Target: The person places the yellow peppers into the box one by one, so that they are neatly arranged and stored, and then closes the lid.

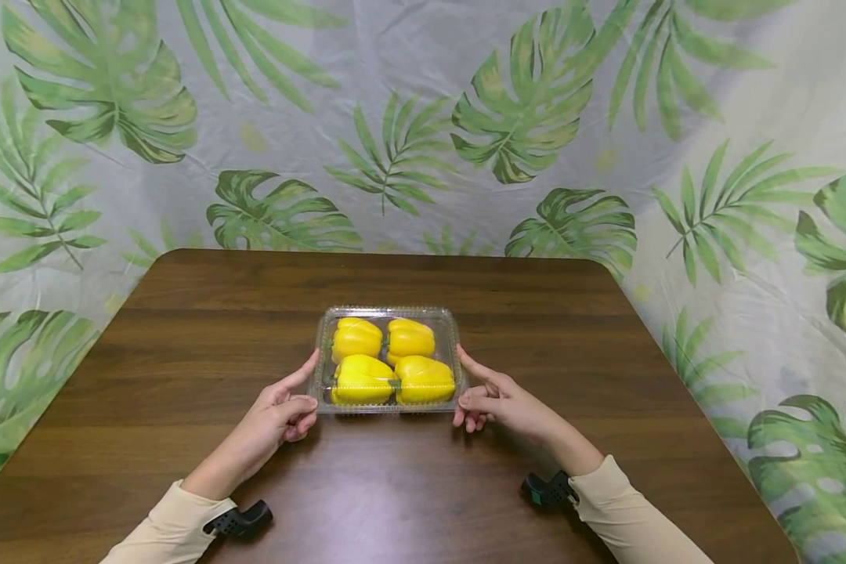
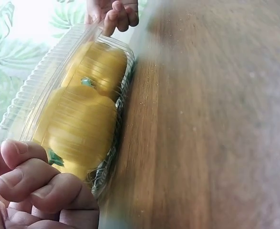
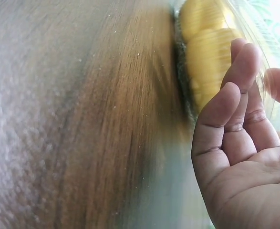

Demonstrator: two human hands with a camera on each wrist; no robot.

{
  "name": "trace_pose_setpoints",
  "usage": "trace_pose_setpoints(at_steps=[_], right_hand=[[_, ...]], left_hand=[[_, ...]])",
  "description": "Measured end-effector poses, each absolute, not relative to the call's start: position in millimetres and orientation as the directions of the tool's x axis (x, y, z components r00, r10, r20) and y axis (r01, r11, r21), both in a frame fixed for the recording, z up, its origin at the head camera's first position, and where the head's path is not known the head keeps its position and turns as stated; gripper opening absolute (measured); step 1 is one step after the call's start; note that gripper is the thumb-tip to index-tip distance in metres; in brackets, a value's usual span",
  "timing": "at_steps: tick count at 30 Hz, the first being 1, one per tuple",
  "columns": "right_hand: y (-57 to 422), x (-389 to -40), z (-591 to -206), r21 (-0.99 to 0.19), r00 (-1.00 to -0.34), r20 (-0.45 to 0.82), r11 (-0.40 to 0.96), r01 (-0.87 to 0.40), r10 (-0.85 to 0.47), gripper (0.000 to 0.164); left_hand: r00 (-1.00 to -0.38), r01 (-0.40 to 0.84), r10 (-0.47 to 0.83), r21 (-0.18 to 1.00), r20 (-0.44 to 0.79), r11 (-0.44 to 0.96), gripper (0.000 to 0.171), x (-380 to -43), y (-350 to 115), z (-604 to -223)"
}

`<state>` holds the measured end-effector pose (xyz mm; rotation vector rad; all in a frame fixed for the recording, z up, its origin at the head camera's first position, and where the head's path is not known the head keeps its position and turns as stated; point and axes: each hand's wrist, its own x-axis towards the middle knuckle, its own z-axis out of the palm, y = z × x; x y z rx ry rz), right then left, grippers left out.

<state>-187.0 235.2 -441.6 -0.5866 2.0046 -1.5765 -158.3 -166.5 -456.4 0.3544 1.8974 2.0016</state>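
A clear plastic clamshell container with its lid down holds several yellow bell peppers with green stems. My left hand grips its left side, index finger stretched along the wall and thumb at the near corner. On the opposite side my right hand holds it the same way, thumb by the near right corner. The lower fingers of the left hand are curled beside the container's end in the left wrist view. In the right wrist view, the right hand's lower fingers bend loosely in front of the container.
The container is over the middle of a dark brown wooden table. Behind and beside the table hangs a pale cloth printed with green leaves. Black wrist mounts sit at both cream sleeves.
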Motion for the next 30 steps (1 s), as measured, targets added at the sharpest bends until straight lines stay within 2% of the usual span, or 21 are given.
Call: trace_pose_setpoints(at_steps=[16,30], right_hand=[[233.7,-185.1,-437.9,-0.975,-0.772,-0.132,0.223,-0.013,-0.622,0.087],[232.6,-184.1,-437.2,-0.970,-0.801,-0.132,0.241,-0.015,-0.583,0.087]], left_hand=[[-0.910,-0.095,0.408,0.995,-0.079,-0.018,0.080,-156.9,-164.8,-456.0],[-0.910,-0.087,0.409,0.996,-0.072,-0.018,0.080,-156.5,-165.7,-456.4]])
